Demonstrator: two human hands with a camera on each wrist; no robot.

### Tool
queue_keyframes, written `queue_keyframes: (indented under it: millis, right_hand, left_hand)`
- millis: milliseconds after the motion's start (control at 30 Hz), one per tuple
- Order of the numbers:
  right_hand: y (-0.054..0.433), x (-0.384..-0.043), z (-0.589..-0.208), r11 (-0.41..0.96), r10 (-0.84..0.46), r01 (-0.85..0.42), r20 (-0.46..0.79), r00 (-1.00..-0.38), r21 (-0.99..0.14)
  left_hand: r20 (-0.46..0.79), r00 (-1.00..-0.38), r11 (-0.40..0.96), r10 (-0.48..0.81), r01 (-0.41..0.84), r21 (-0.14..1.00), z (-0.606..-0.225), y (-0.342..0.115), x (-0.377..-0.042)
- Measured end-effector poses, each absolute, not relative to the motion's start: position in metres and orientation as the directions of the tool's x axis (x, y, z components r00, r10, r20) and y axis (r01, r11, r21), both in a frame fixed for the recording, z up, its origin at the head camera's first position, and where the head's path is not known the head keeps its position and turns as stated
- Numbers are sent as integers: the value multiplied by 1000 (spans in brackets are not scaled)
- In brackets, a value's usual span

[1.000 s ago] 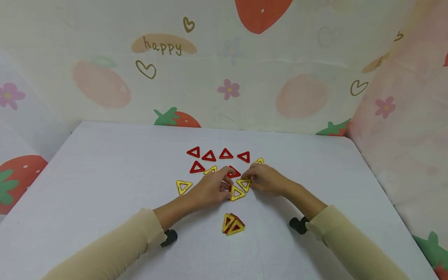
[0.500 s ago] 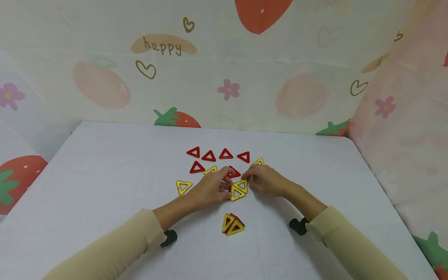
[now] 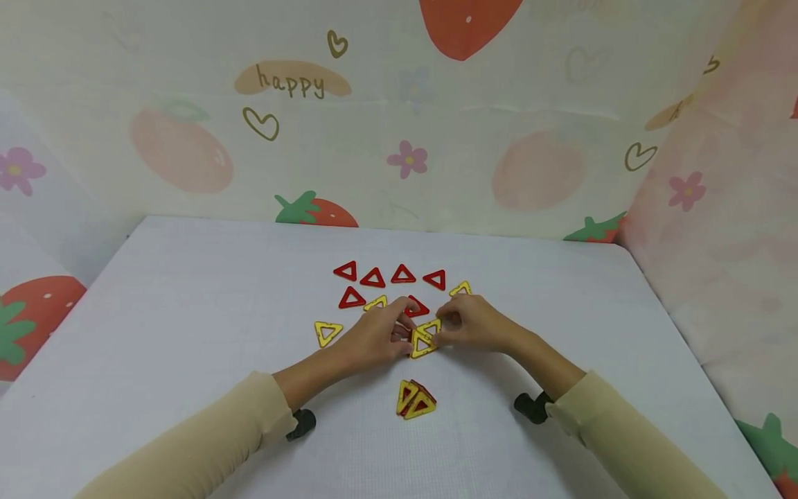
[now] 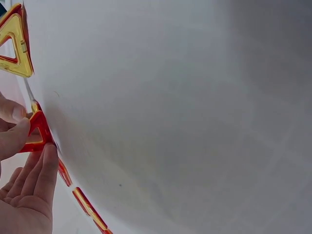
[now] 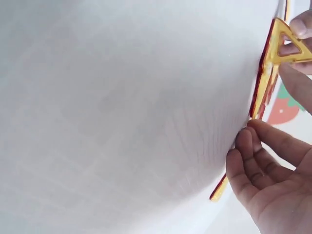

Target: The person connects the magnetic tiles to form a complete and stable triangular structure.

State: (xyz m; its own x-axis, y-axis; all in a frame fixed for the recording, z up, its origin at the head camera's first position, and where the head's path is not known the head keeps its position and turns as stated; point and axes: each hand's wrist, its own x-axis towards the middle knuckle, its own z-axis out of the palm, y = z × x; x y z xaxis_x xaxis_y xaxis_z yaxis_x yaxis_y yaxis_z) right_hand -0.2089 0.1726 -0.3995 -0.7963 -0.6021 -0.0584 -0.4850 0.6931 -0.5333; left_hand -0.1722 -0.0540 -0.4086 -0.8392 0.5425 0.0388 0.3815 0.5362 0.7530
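Up close, on white table [image 3: 187,312]: small shape of yellow and red triangles [image 3: 415,400]. Past that, pinching red triangle [image 4: 45,129] in left hand [image 3: 377,334]. Just beside: right hand [image 3: 476,322] with bent fingers by yellow triangles [image 3: 425,352]; cannot tell if gripping. Farther, flat: loose yellow triangle [image 3: 327,324], loose red triangles [image 3: 403,281]. Last, strawberry wall [image 3: 449,187].

Triangular tiles [image 3: 403,281] on the table [image 3: 218,277]
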Motion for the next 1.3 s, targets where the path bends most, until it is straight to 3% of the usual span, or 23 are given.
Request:
queue_keyframes:
  millis: [800,1300]
  right_hand:
    - [167,-203,-401,755,-537,-443,-67,-841,-484]
    - [159,-190,-397,812,-486,-440,-26,-874,-383]
  left_hand:
    - [39,-840,543,541,383,747,-409,-53,-173]
    - [43,-841,543,539,386,746,-408,-54,-172]
